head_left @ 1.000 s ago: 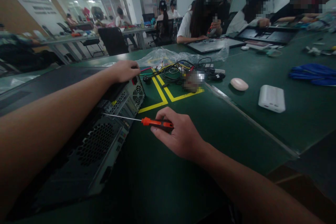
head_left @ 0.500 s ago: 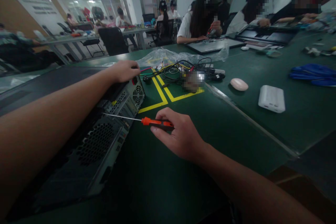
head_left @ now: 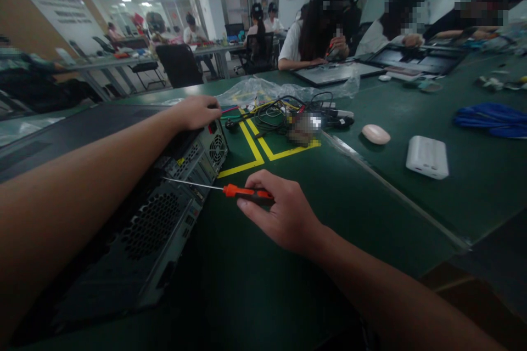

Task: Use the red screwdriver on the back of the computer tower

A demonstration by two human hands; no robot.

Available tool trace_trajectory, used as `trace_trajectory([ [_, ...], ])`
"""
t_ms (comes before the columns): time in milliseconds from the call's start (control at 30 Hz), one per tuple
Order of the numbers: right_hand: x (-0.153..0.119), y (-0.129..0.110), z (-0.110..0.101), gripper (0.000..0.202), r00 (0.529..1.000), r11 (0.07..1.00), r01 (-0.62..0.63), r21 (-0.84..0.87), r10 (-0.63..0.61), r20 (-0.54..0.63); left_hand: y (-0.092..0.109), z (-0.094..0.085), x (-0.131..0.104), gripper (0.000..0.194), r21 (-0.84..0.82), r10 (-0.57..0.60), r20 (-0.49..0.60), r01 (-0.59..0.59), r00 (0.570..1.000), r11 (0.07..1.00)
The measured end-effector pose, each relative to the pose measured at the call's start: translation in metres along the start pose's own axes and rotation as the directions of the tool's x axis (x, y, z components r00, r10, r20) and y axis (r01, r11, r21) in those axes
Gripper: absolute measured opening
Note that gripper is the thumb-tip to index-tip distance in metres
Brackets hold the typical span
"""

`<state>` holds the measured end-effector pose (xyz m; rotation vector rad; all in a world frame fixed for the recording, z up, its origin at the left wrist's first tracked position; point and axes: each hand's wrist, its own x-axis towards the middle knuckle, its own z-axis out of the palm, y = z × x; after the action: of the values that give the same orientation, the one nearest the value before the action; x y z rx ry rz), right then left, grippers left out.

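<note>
A black desktop computer case [head_left: 160, 219] lies at the left, its rear panel with fan grille and ports turned to the right. My left hand [head_left: 199, 112] is pressed on the far top corner of the case, fingers curled at the edge and partly hidden. An orange and black screwdriver [head_left: 242, 192] is gripped in my right hand [head_left: 284, 205], thumb below the handle and fingers above. Its long thin shaft runs level to the left, and the tip meets the rear panel near its upper edge, above the honeycomb vent. Whether a screw sits under the tip cannot be seen.
Behind the case lie bundled cables [head_left: 272, 115] and clear plastic film [head_left: 288, 86] on the green table [head_left: 395, 219]. To the right are a pale oval case [head_left: 376, 134], a white box-shaped device [head_left: 427, 157] and blue cloth [head_left: 492, 119]. Co-workers sit across the table.
The view has shifted very slightly. Both hands, the screwdriver and the computer case keep the same places relative to one another.
</note>
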<state>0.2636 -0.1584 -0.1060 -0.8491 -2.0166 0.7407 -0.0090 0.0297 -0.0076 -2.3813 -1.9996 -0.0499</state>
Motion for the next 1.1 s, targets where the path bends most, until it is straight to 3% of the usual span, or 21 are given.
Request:
trace_trajectory([
  [467, -0.0002, 0.0020, -0.0011, 0.016, 0.999, 0.999, 0.034, -0.021, -0.034, -0.041, 0.0004, 0.0004, -0.0018, 0.064, -0.016, -0.002, -0.007, 0.002, 1.000, 1.000],
  [800, 0.0027, -0.0016, -0.0022, 0.029, 0.999, 1.000, -0.028, -0.005, 0.029, 0.027, 0.0013, -0.0011, -0.0024, 0.064, -0.024, -0.011, 0.002, 0.011, 1.000, 1.000],
  [1100, 0.0002, -0.0010, -0.0005, 0.019, 1.000, 0.999, -0.030, 0.015, 0.029, 0.011, -0.0008, 0.0003, -0.0012, 0.060, -0.035, -0.006, -0.020, 0.005, 1.000, 0.999],
])
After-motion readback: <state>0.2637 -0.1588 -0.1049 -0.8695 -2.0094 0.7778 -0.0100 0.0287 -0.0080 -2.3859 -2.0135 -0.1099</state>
